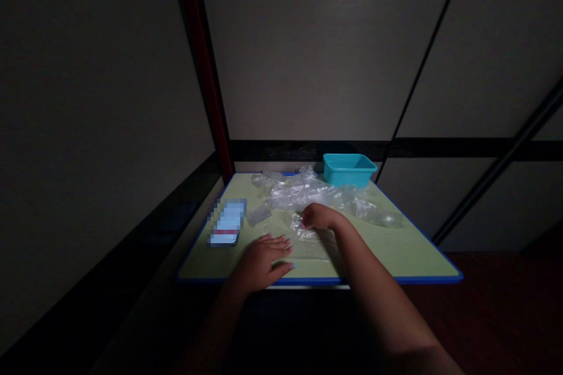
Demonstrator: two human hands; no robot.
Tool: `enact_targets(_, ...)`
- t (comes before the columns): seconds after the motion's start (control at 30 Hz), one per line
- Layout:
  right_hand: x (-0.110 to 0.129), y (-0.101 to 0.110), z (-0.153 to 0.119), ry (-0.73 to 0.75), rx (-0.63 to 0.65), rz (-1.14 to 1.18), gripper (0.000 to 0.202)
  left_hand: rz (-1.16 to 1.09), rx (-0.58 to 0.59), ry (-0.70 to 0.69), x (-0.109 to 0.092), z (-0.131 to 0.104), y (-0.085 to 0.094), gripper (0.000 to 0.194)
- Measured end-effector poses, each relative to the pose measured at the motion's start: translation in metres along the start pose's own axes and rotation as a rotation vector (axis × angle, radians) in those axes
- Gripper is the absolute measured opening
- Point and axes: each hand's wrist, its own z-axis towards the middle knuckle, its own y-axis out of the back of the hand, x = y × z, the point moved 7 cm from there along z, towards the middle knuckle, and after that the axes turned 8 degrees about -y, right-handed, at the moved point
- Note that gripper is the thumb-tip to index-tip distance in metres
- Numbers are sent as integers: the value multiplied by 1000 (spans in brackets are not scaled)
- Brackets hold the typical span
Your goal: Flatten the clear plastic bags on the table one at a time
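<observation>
A clear plastic bag lies flat on the pale green table near its front edge, crumpled at its far end. My right hand is closed at that crumpled end, fingertips pinched on the plastic. To the left, my left hand rests with fingers stretched out and flat, over the bag's left side. Beyond the hands spreads a heap of crumpled clear plastic bags. A small translucent rectangular piece sits left of the heap; its kind is unclear.
At the back right of the table stands a turquoise plastic basket. A phone with a lit, blurred screen lies by the left edge. Panelled walls close in behind and on the left. The light is dim.
</observation>
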Motion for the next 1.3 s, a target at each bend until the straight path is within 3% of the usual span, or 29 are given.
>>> enact_targets(0.5,-17,-16,-19,67,-163,235,7,13,-18,-12,0,0,0,32)
enact_targets(0.9,0,-8,-50,172,-398,210,6,16,-5,15,0,0,-1,32)
enact_targets(1.13,17,-14,-72,389,-506,89,7,16,-15,3,0,0,-1,32)
enact_targets(1.3,26,-18,-81,457,-546,-16,6,35,-26,-2,0,0,-1,33)
